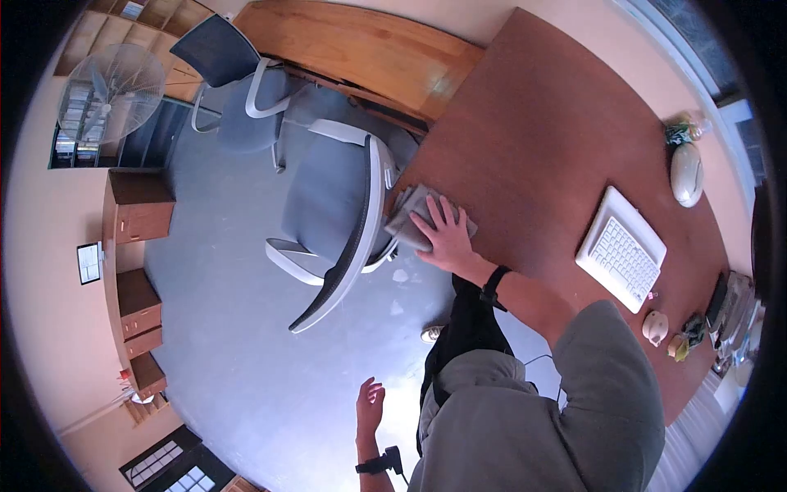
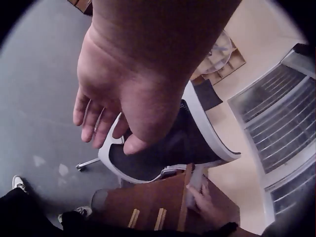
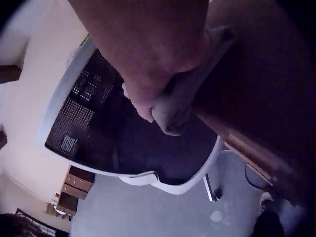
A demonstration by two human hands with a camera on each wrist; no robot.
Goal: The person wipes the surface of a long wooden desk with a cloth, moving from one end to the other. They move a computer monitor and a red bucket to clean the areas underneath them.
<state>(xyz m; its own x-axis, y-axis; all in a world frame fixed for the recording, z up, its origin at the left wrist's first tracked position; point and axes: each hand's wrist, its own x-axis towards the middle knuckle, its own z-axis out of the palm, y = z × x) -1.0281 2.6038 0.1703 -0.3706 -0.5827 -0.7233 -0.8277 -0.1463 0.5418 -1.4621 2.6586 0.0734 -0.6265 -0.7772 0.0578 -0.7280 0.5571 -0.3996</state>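
Observation:
My right hand lies on a folded grey cloth at the edge of the brown desk, its fingers spread over the fabric. In the right wrist view the cloth bunches under the palm, with the thumb at its side and part of it at the desk edge. The left hand hangs over the floor, away from the desk. Its fingers are loosely bent and hold nothing, as the left wrist view shows the hand in front of the chair.
An office chair with a white frame stands against the desk edge by the cloth. On the desk are a white keyboard, a white rounded object and a small pale figurine. A second chair and a fan stand farther off.

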